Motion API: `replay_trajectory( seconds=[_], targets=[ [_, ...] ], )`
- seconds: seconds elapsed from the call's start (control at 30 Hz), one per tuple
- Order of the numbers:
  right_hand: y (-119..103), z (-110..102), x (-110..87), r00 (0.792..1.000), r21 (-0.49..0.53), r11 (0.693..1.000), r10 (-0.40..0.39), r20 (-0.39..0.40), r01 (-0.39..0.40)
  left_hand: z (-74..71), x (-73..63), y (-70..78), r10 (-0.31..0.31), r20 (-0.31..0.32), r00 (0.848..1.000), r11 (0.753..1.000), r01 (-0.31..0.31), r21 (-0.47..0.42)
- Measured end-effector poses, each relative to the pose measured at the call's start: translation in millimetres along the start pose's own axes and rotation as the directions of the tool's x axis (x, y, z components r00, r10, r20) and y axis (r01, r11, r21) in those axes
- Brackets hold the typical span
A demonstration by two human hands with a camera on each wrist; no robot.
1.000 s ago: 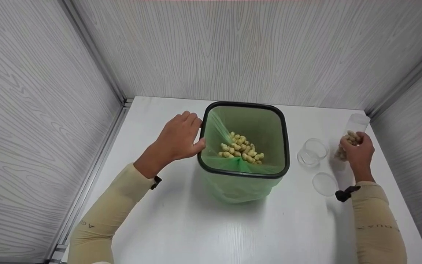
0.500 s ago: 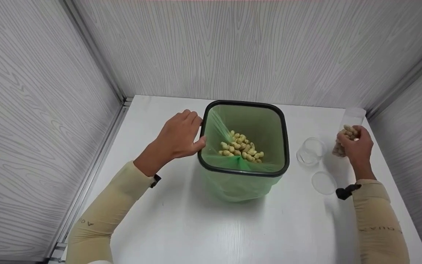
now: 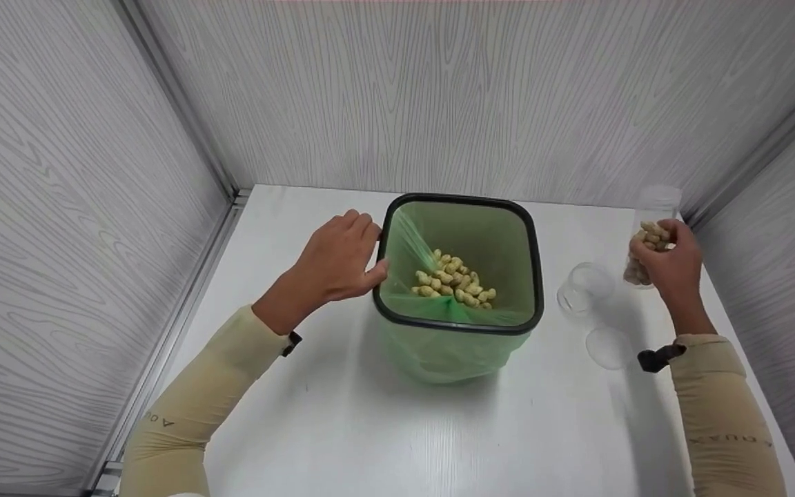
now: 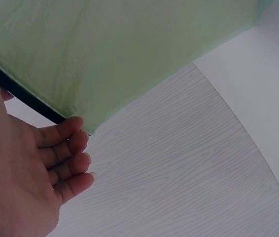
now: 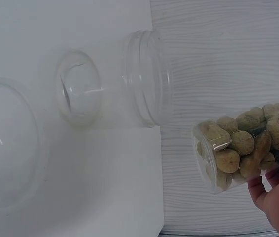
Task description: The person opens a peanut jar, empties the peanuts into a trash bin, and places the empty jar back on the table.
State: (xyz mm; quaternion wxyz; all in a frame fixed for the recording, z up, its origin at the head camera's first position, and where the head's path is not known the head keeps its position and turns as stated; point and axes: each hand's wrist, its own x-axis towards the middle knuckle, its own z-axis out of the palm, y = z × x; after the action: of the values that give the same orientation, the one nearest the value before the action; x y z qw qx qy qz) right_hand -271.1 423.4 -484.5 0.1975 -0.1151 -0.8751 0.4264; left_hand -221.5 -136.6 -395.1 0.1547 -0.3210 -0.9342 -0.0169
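Clear plastic peanut jar [image 5: 248, 148], one: at the far right of the tabletop [image 3: 439, 442], in the right grip [image 3: 673, 266], thumb and fingers bent round it, parted only by the jar's width. Green-lined bin [image 3: 453, 355], one: mid-tabletop, loose peanuts [image 3: 456, 279] inside; left grip [image 3: 339, 255] lightly bent at its black rim [image 3: 458, 326], thumb above, fingers outside. Empty jar [image 3: 585, 286] and round lid [image 3: 608, 347], both clear: left of the peanut jar. Handling note, as we judge it: we should squeeze the wall no harder than needed, hold the far end high so the contents stay put, and keep clear of the empty jar; the left grip should steady the bin without dragging its liner [image 4: 129, 64]. By view: head alone gives us the bin's contents; right wrist, the peanut jar's base, its other end out of frame; left wrist, the fingers' undersides. Whether the peanut jar is capped, we cannot tell.
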Motion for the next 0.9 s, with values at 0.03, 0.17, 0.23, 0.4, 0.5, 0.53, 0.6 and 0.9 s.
replay_trajectory(
  seconds=[0.03,0.17,0.23,0.4,0.5,0.53,0.6,0.9],
  targets=[
    [-2.7,-0.4,-0.7,1.0,0.005,1.0,-0.009,-0.001,0.009,0.2,-0.2,0.3,0.003,-0.006,1.0,1.0,-0.003,0.006],
    [-11.4,-1.4,-2.1,0.999,0.011,0.999,-0.045,-0.005,0.045,0.6,-1.0,1.2,0.009,-0.029,1.0,1.0,-0.009,0.02],
    [-16.1,-1.8,-3.5,0.997,0.007,0.997,-0.072,-0.007,0.072,0.7,-1.4,1.5,0.011,-0.035,0.999,1.0,-0.01,0.024],
    [-33.5,-4.7,-7.0,0.99,-0.032,0.989,-0.142,-0.009,0.142,0.1,-1.5,1.3,0.009,-0.035,0.999,1.0,-0.008,0.021],
    [-46.6,-7.2,-8.2,0.983,-0.04,0.982,-0.183,-0.018,0.182,-0.3,-1.2,1.0,-0.001,-0.024,1.0,1.0,0.001,0.009],
    [-50.8,-7.9,-8.7,0.98,-0.041,0.98,-0.197,-0.021,0.196,-0.6,-1.1,1.0,-0.005,-0.022,1.0,1.0,0.005,0.006],
    [-58.1,-9.2,-9.9,0.975,-0.042,0.974,-0.222,-0.026,0.221,-0.8,-0.8,1.0,-0.01,-0.02,1.0,1.0,0.01,0.007],
    [-86.1,-11.2,-18.9,0.948,-0.032,0.947,-0.319,0.003,0.319,-2.6,0.1,1.1,-0.003,-0.042,0.999,0.997,0.006,0.078]
  ],
)
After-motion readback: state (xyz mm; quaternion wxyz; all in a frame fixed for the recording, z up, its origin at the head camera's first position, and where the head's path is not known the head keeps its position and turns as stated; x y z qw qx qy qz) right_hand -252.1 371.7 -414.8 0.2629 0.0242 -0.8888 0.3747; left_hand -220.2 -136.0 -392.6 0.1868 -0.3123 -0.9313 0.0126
